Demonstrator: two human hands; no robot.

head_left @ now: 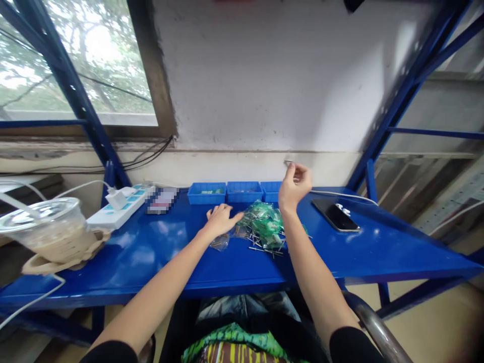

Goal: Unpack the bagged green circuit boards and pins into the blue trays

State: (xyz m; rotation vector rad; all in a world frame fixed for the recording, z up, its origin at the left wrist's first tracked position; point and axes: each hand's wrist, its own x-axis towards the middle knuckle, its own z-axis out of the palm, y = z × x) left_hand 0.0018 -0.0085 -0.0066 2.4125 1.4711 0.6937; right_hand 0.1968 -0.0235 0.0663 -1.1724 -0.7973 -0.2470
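Note:
My right hand (pixel 295 186) is raised above the right-hand blue bin, its fingertips pinched on a thin metal pin (pixel 288 161). My left hand (pixel 222 220) is low over the table, palm down, thumb stretched toward the heap and fingers apart; nothing shows in it. Beside its thumb lies a heap of green plastic bags (pixel 266 224), with loose thin metal pins (pixel 266 250) scattered around and under them. A small clear bag (pixel 220 243) lies just below my left hand.
Blue bins (pixel 206 193) line the back of the blue table (pixel 242 269). At left are a lidded drink cup (pixel 53 237) in a cardboard holder, a power strip (pixel 121 206) and cables. At right, a phone (pixel 335 214) carries white earbuds (pixel 343 209).

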